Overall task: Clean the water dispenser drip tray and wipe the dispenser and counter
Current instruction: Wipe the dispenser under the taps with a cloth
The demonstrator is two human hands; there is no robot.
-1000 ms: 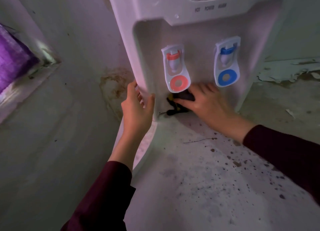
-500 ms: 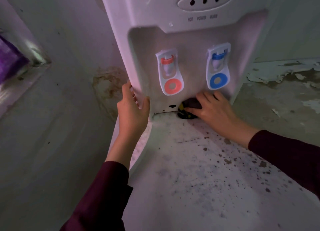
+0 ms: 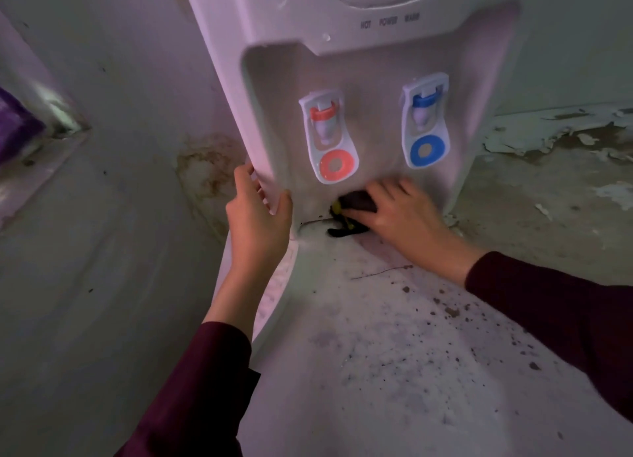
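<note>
A white water dispenser (image 3: 370,45) stands against the wall, with a red tap (image 3: 327,138) and a blue tap (image 3: 426,121) in its recess. My left hand (image 3: 257,213) grips the dispenser's left front edge, thumb on the recess wall. My right hand (image 3: 397,213) presses a dark cloth with a yellow patch (image 3: 349,206) into the bottom of the recess, below the red tap. A tail of the cloth lies on the ledge under it. No drip tray shows in the recess.
The white surface (image 3: 394,371) in front of the dispenser is speckled with dark spots and a thin stray strand. A brown stain (image 3: 205,162) marks the wall at left. Peeling paint (image 3: 555,131) runs along the right wall. A purple object (image 3: 13,128) sits far left.
My right hand slid the cloth right along the recess bottom, then back left under the red tap. The left hand kept its hold on the dispenser edge.
</note>
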